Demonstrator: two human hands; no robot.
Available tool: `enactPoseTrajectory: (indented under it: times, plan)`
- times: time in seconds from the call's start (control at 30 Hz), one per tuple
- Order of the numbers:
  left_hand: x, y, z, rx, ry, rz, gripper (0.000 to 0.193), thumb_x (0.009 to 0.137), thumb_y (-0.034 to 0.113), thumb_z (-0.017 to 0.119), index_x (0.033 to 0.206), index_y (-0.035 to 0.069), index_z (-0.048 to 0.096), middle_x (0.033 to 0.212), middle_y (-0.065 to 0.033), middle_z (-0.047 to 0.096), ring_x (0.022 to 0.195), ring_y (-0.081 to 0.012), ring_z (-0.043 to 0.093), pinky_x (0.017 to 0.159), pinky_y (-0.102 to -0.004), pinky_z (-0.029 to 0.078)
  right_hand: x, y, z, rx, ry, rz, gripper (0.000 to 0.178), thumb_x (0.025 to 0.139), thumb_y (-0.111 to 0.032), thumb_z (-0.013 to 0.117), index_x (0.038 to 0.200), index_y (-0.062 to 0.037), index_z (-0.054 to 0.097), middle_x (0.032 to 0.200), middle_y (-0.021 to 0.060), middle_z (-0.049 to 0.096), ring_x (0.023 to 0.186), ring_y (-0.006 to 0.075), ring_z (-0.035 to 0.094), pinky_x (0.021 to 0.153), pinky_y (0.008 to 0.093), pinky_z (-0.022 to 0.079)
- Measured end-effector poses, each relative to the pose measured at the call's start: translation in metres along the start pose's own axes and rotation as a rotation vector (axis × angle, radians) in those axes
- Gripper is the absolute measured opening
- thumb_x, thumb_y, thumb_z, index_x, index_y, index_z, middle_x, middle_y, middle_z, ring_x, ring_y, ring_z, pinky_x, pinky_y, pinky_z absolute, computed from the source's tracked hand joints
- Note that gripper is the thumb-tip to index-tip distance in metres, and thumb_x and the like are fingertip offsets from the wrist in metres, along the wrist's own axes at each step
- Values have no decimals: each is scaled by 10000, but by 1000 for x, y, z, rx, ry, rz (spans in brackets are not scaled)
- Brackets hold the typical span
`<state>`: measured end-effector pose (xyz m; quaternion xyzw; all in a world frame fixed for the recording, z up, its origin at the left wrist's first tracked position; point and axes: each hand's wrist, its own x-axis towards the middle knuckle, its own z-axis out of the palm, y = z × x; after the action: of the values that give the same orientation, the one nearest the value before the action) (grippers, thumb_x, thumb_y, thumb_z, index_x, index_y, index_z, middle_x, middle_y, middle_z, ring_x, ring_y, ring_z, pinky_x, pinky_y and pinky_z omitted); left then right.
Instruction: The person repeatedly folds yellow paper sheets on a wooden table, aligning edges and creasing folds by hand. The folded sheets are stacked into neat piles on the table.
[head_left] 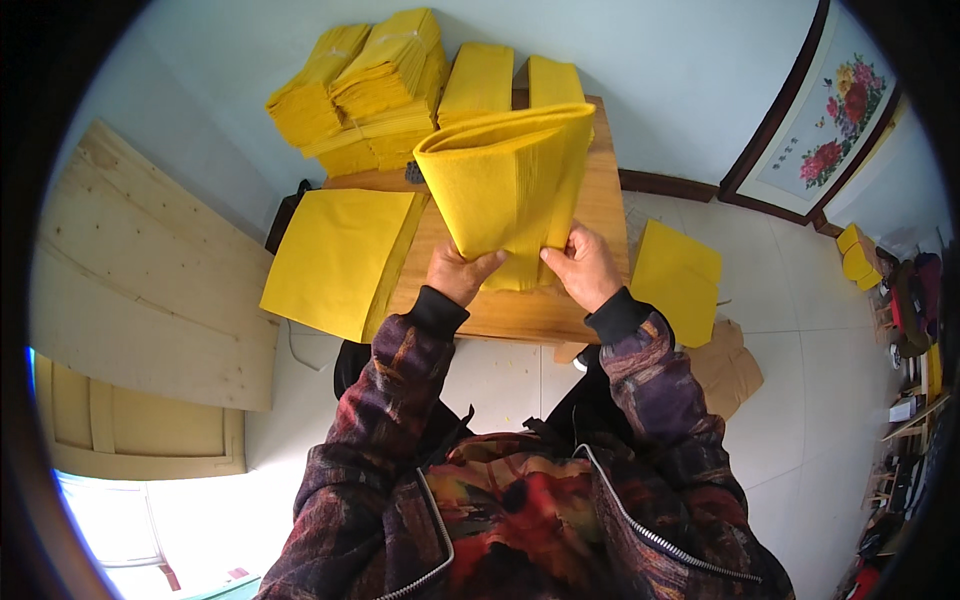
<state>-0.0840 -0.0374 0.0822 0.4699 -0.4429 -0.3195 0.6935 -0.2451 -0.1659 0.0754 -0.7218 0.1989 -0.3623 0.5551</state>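
Note:
Between my hands, above the wooden table (478, 318), stands a thick wad of folded yellow felt sheets (497, 205), its rounded fold at the upper left and many thin edges along its right part. My left hand (462, 272) grips the wad's lower left corner, thumb across the front. Closed on the lower right side is my right hand (585, 266), its thumb also in front. The fingers behind the felt are hidden. A flat stack of yellow felt sheets (340, 255) lies left of my left hand, reaching past the table's edge.
Bundled yellow felt stacks (385, 85) are piled at the table's back left, with two further stacks (478, 80) beside them against the wall. Right of the table is another yellow stack (677, 280) near brown paper (727, 370). Wooden boards (150, 270) lean at left.

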Motion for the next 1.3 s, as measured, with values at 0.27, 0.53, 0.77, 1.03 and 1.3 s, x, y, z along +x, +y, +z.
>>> enactPoseTrajectory:
  times: [0.27, 0.53, 0.77, 1.03, 1.3]
  plan:
    - [10, -6, 4, 21, 156, -228, 213, 824, 67, 715, 1004, -33, 665, 920, -80, 697, 803, -157, 654, 723, -301, 540, -2, -2, 2, -197, 39, 112, 139, 797, -89, 643, 858, 20, 580, 737, 144, 631, 648, 230, 598, 615, 341, 466]
    - [-39, -41, 36, -401, 404, -674, 378, 860, 87, 662, 1201, 0, 527, 1088, -132, 636, 936, -297, 651, 789, -437, 567, 12, 21, -26, -312, -308, 231, 176, 777, -101, 648, 887, 27, 601, 789, 148, 653, 729, 224, 624, 678, 339, 485]
    - [-62, -78, 53, -524, 478, -844, 373, 869, 64, 632, 1214, -1, 506, 1110, -153, 621, 970, -325, 639, 840, -479, 552, -6, 45, -40, -427, -443, 455, 337, 793, -137, 680, 1070, 34, 594, 967, 171, 680, 876, 252, 653, 784, 345, 506]
    - [-60, -67, 55, -673, 408, -812, 360, 910, 161, 596, 1227, 21, 497, 1157, -131, 613, 1046, -305, 614, 923, -466, 512, -134, -20, -88, -127, -85, 476, 111, 902, -57, 572, 985, 16, 560, 812, 56, 628, 754, 112, 605, 728, 259, 498]
    - [-62, -79, 82, -650, 391, -909, 397, 928, 207, 577, 1257, 20, 457, 1175, -159, 592, 1062, -347, 591, 925, -508, 486, -176, 29, 16, 475, -48, 460, 377, 928, -222, 610, 1225, -6, 522, 1116, 83, 598, 1030, 174, 579, 885, 318, 490]
